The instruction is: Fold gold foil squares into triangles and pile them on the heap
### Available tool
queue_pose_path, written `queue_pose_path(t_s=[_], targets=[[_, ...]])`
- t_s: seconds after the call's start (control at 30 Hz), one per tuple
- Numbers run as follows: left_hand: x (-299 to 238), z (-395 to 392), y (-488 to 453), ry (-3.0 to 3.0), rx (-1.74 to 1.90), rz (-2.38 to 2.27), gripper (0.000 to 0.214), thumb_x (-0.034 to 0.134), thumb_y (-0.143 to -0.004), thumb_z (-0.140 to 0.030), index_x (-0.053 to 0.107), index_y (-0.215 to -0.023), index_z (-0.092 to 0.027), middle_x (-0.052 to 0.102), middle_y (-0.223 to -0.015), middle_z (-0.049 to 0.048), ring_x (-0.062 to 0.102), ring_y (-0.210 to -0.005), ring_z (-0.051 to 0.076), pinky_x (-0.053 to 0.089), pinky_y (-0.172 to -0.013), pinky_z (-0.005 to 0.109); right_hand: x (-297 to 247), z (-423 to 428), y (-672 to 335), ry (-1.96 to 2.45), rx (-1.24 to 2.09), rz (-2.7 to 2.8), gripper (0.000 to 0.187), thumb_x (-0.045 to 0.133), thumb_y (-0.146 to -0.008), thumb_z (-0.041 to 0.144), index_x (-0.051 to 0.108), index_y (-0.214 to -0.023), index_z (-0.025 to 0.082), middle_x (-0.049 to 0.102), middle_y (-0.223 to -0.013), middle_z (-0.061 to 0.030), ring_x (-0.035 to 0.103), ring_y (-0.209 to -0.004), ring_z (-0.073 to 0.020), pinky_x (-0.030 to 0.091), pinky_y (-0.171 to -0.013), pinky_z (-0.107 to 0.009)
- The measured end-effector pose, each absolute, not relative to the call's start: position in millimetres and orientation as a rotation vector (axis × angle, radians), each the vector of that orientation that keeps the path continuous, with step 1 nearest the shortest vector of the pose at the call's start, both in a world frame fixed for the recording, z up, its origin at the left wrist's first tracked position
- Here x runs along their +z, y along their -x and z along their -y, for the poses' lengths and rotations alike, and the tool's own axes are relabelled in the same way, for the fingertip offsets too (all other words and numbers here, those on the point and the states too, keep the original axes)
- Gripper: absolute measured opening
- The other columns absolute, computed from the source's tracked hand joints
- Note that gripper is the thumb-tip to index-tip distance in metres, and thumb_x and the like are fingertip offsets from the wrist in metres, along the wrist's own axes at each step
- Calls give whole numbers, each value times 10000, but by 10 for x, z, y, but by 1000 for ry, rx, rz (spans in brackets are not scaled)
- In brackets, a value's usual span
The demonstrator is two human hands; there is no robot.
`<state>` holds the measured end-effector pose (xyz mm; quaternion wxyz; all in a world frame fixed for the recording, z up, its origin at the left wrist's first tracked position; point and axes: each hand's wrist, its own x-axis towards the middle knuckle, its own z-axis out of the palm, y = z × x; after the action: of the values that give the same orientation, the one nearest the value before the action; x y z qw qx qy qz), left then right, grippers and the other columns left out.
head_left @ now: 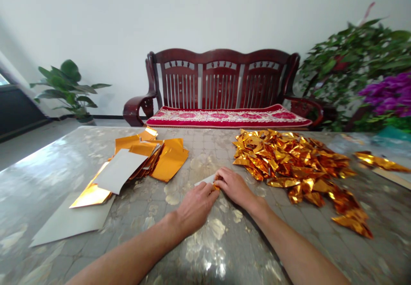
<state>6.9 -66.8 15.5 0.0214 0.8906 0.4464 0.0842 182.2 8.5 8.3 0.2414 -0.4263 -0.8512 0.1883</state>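
Both my hands meet near the middle of the table over a sheet of gold foil paper (205,180), its pale grey back facing up and a bit of gold showing at the fingers. My left hand (199,201) presses and grips its near edge, fingers together. Pinched at the right end of the same sheet is my right hand (233,185), with its fingertips curled. Much of the sheet is hidden under the fingers. To the left lies a loose stack of gold foil sheets (170,158), some grey side up. A heap of folded gold foil pieces (289,152) spreads on the right.
A clear, shiny cover with a flower pattern lies over the table (144,233). Clear plastic wrapping (349,141) sits at the right edge. Beyond the table stand a dark red wooden bench (220,85), a potted plant (69,88) and purple flowers (391,94).
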Motion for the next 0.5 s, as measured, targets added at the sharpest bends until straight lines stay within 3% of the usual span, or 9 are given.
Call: queue_pose_path(t_s=[0.2, 0.5], targets=[[170, 657, -72, -2786, 290, -1387, 290, 510, -868, -115, 541, -1143, -202, 518, -1320, 87, 519, -1071, 247, 476, -939, 407, 93, -108, -1891, 1192, 540, 2278, 84, 536, -894, 180, 608, -865, 211, 655, -835, -3, 580, -772, -155, 389, -698, -255], [136, 659, -89, -2864, 231, -1409, 212, 518, -875, -140, 554, -1080, -179, 572, -1166, 92, 507, -1026, 263, 459, -908, 406, 75, -134, -1860, 1175, 546, 2338, 129, 581, -890, 229, 690, -824, 216, 675, -887, -14, 596, -873, -167, 399, -747, -257]])
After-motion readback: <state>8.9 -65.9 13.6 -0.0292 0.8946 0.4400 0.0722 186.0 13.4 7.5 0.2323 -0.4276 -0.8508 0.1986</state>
